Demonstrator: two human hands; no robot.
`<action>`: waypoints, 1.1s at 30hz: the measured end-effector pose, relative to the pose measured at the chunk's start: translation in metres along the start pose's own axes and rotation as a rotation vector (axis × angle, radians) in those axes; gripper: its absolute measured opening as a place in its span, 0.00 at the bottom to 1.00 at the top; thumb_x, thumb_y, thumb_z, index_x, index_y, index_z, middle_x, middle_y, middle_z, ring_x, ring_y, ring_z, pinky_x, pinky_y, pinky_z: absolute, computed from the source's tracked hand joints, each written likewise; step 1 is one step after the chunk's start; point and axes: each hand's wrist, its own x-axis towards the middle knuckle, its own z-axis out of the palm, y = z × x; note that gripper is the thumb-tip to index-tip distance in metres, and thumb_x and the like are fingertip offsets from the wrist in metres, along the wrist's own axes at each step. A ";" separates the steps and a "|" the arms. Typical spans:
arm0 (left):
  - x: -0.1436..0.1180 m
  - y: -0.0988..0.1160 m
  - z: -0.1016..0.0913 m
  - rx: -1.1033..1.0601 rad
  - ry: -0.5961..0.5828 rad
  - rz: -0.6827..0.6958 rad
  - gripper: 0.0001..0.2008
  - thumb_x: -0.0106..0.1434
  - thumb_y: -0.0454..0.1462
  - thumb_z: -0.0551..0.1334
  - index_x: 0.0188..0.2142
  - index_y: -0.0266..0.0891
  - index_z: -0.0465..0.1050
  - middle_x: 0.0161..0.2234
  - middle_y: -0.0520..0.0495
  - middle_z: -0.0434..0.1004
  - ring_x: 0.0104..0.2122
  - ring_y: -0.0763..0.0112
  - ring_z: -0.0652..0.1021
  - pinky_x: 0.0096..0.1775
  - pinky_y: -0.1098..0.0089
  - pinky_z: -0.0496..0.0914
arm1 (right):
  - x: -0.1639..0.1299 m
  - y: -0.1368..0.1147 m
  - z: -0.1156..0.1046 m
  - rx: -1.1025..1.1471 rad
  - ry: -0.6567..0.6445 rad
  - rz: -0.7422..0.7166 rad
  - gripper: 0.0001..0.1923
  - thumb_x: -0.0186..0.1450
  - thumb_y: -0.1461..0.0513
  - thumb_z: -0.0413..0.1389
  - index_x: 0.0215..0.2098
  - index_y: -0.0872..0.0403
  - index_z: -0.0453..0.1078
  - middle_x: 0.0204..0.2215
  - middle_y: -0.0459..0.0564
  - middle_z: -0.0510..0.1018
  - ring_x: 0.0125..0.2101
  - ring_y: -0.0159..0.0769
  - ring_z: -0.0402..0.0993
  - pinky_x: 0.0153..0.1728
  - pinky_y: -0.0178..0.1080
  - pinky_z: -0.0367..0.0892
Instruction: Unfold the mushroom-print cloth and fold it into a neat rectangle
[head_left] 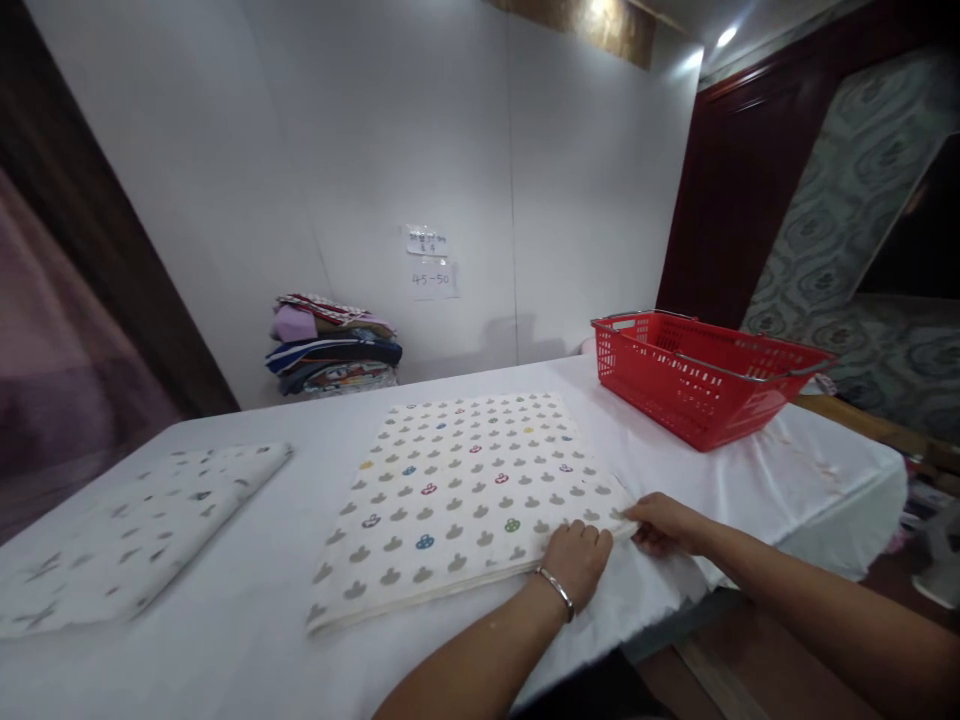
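A folded white cloth (465, 490) printed with grey and coloured mushroom-like shapes lies flat on the white-covered table. My left hand (579, 560), with a silver bangle at its wrist, has its fingers curled on the cloth's near edge, towards the right; its thumb is hidden. Just beside it, my right hand (664, 524) pinches the near right corner of the same cloth. Several layers show along the cloth's near edge. To the left lies a second folded white cloth (150, 530) with dark, sparse prints, touched by neither hand.
A red plastic basket (675, 385) with metal handles stands at the table's (247, 600) back right. Folded fabrics are piled in a stack (334, 350) against the white wall at the back left. Paper signs (433, 278) hang on that wall. The table's edge drops off at the right.
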 end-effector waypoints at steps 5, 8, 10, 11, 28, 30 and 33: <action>0.000 0.000 0.000 -0.059 -0.005 -0.047 0.11 0.60 0.30 0.51 0.44 0.35 0.61 0.36 0.43 0.73 0.39 0.61 0.72 0.35 0.64 0.66 | -0.012 0.002 0.002 -0.712 0.464 -0.616 0.13 0.63 0.57 0.48 0.36 0.57 0.70 0.31 0.58 0.77 0.31 0.42 0.74 0.30 0.41 0.69; 0.002 0.002 -0.002 -0.107 0.000 -0.134 0.13 0.59 0.31 0.52 0.45 0.34 0.61 0.35 0.42 0.74 0.38 0.60 0.73 0.34 0.64 0.67 | -0.023 0.007 0.015 -0.824 0.430 -1.133 0.16 0.62 0.64 0.45 0.46 0.55 0.67 0.41 0.57 0.75 0.42 0.41 0.71 0.42 0.44 0.67; 0.002 0.004 -0.004 -0.136 0.002 -0.180 0.14 0.59 0.32 0.51 0.46 0.34 0.61 0.35 0.41 0.74 0.37 0.60 0.74 0.34 0.64 0.67 | -0.030 0.011 0.025 -0.809 0.287 -1.241 0.17 0.61 0.67 0.44 0.47 0.53 0.65 0.41 0.55 0.74 0.41 0.38 0.71 0.43 0.42 0.67; 0.003 0.005 -0.005 -0.151 0.001 -0.195 0.13 0.60 0.32 0.51 0.45 0.34 0.61 0.35 0.41 0.74 0.37 0.60 0.74 0.34 0.64 0.67 | -0.032 0.013 0.030 -0.801 0.239 -1.246 0.16 0.62 0.67 0.44 0.47 0.54 0.65 0.40 0.54 0.74 0.40 0.38 0.71 0.41 0.41 0.67; -0.071 -0.028 -0.027 0.086 -0.012 -0.284 0.11 0.65 0.31 0.45 0.42 0.37 0.63 0.41 0.43 0.68 0.41 0.63 0.67 0.39 0.63 0.61 | -0.020 0.027 0.029 -0.958 0.267 -1.274 0.15 0.63 0.63 0.44 0.43 0.55 0.70 0.38 0.57 0.74 0.38 0.43 0.70 0.38 0.42 0.67; -0.089 -0.038 -0.032 0.080 -0.030 -0.337 0.11 0.65 0.30 0.46 0.42 0.38 0.63 0.43 0.43 0.67 0.42 0.63 0.67 0.39 0.63 0.61 | -0.023 0.024 0.032 -0.993 0.281 -1.251 0.16 0.63 0.64 0.44 0.43 0.56 0.70 0.39 0.57 0.74 0.39 0.43 0.69 0.39 0.43 0.66; -0.110 -0.049 -0.036 0.068 -0.036 -0.430 0.12 0.62 0.28 0.48 0.43 0.38 0.63 0.43 0.43 0.68 0.42 0.63 0.67 0.40 0.63 0.61 | -0.027 0.017 0.044 -1.047 0.281 -1.225 0.16 0.63 0.66 0.44 0.45 0.57 0.69 0.40 0.58 0.73 0.40 0.44 0.68 0.41 0.44 0.63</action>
